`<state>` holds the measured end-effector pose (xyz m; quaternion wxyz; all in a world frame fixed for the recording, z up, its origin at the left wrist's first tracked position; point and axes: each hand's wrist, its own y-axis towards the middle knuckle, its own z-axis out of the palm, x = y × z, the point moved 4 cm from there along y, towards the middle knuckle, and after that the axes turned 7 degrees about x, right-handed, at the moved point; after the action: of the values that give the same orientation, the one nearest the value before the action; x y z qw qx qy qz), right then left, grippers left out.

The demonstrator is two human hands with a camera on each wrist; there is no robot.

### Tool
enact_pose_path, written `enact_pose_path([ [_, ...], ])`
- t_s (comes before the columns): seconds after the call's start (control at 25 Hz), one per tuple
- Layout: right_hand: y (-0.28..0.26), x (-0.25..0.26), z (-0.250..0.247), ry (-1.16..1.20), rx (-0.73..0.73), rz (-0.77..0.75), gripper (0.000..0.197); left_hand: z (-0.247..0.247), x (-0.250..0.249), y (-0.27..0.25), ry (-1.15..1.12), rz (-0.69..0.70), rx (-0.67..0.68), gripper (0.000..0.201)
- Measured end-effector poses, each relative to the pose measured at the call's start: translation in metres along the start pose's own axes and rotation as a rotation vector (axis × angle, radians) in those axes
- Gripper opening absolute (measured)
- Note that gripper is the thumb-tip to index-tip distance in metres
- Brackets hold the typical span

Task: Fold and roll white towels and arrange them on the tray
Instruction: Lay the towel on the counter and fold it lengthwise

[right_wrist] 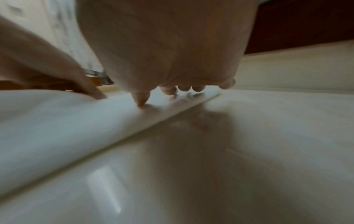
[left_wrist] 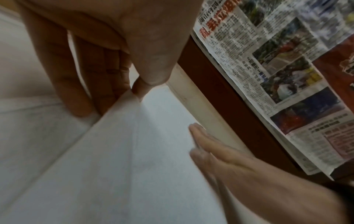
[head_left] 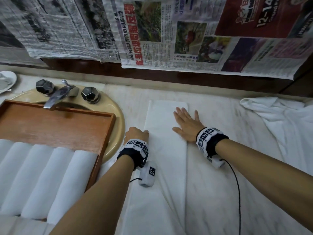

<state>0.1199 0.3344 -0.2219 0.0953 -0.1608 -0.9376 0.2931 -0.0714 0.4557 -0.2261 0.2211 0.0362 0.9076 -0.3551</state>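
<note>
Nearest us, at the worktop's front-left, the brown wooden rectangular tray (head_left: 71, 128) sits over the beige sink, w/ a row of rolled white towels (head_left: 40, 177) lying side by side across its front end; the back half of the tray is bare wood.

Just right of the tray lies the long folded white towel strip (head_left: 165, 150). Its long axis runs front to back, from the worktop's front edge toward the back wall, on a white cloth spread over the worktop.

We've got our left hand (head_left: 136, 134) at the strip's left long edge, about midway along. The grip is narrow: thumb & fingers (left_wrist: 107, 78) pinch the edge of the fabric, as the left wrist view shows.

Our right hand (head_left: 186, 123) lies further back, flat on the strip near its right long edge, fingers spread & straight, pointing at the back wall; it presses, holds nothing.

Judgement: we're smoothing the fold. Rolling would go along the long axis, so both hands need to shift to one short end; the front end is nearer.

Far right, a crumpled loose white towel (head_left: 277, 112) waits by the back edge.
</note>
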Motion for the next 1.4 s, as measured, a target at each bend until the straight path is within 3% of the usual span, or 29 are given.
enact_pose_path([
  [0.12, -0.041, 0.027, 0.022, 0.051, -0.071, -0.135, 0.062, -0.009, -0.009, -0.014, 0.071, 0.053, -0.005, 0.036],
  [0.2, -0.077, 0.046, 0.032, 0.17, -0.173, -0.152, 0.038, -0.009, -0.005, -0.026, 0.088, 0.091, 0.016, 0.038],
  [0.28, -0.104, 0.059, 0.044, 0.258, -0.237, -0.174, 0.019, -0.009, 0.005, -0.045, 0.071, 0.17, -0.06, 0.03],
  [0.36, -0.126, 0.071, 0.063, 0.242, -0.182, -0.153, 0.019, -0.003, 0.025, -0.082, 0.057, 0.285, -0.116, 0.014],
  [0.4, -0.134, 0.075, 0.072, 0.239, -0.139, -0.114, 0.025, 0.004, 0.037, -0.101, 0.075, 0.367, -0.092, 0.007],
  [0.48, -0.144, 0.079, 0.084, 0.246, -0.085, -0.041, 0.041, 0.018, 0.059, -0.135, 0.159, 0.482, 0.102, 0.005],
  [0.56, -0.151, 0.085, 0.092, 0.241, -0.005, 0.003, 0.062, 0.035, 0.076, -0.153, 0.305, 0.51, 0.332, 0.015],
  [0.64, -0.153, 0.089, 0.101, 0.232, 0.069, 0.046, 0.081, 0.047, 0.082, -0.16, 0.436, 0.557, 0.44, 0.022],
  [0.84, -0.157, 0.092, 0.105, 0.141, 0.077, 0.111, 0.084, 0.04, 0.11, -0.156, 0.447, 0.596, 0.376, 0.006],
  [0.96, -0.163, 0.107, 0.101, 0.098, -0.108, 0.091, 0.057, 0.03, 0.133, -0.155, 0.376, 0.575, 0.372, 0.008],
  [1.04, -0.171, 0.115, 0.107, 0.114, -0.178, 0.084, 0.045, 0.04, 0.133, -0.171, 0.404, 0.652, 0.431, 0.02],
  [1.12, -0.183, 0.118, 0.114, 0.183, -0.144, 0.105, 0.052, 0.057, 0.134, -0.189, 0.483, 0.729, 0.497, 0.028],
  [1.2, -0.191, 0.117, 0.123, 0.204, -0.058, 0.107, 0.074, 0.061, 0.144, -0.196, 0.508, 0.746, 0.53, 0.025],
  [1.32, -0.196, 0.118, 0.135, 0.181, 0.035, 0.099, 0.106, 0.045, 0.166, -0.184, 0.503, 0.635, 0.545, 0.02],
  [1.4, -0.198, 0.12, 0.14, 0.192, 0.037, 0.128, 0.11, 0.044, 0.169, -0.192, 0.467, 0.604, 0.596, 0.027],
])
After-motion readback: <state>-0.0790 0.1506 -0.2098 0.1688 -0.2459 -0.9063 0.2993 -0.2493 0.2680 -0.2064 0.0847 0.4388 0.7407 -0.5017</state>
